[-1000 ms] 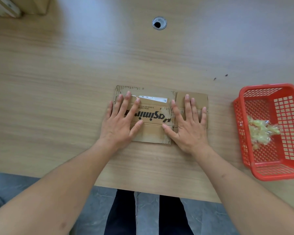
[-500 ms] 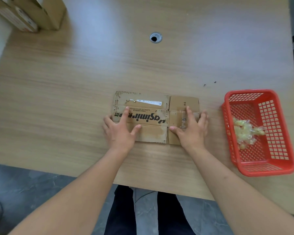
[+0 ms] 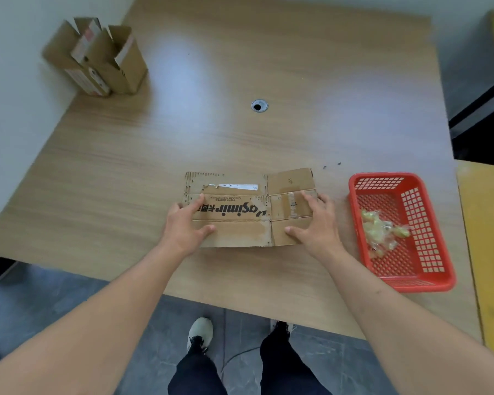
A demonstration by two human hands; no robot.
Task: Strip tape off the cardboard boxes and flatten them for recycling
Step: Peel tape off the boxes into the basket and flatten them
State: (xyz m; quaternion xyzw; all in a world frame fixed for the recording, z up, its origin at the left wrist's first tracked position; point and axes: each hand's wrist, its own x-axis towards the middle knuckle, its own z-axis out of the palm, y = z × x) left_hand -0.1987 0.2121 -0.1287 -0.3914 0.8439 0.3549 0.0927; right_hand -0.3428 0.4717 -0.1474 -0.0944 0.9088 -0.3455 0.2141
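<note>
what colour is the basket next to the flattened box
Red, seen best in the head view: the plastic basket.

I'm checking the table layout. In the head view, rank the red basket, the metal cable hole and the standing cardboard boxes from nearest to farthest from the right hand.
1. Red basket: just to the right of the right hand, on the table's right side.
2. Metal cable hole: farther back, mid-table.
3. Standing cardboard boxes: far left corner.

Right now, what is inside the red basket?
The red basket holds a crumpled wad of clear, yellowish tape, lying toward its left wall. The rest of the mesh floor shows bare. Whatever lies under the wad is covered.
</note>
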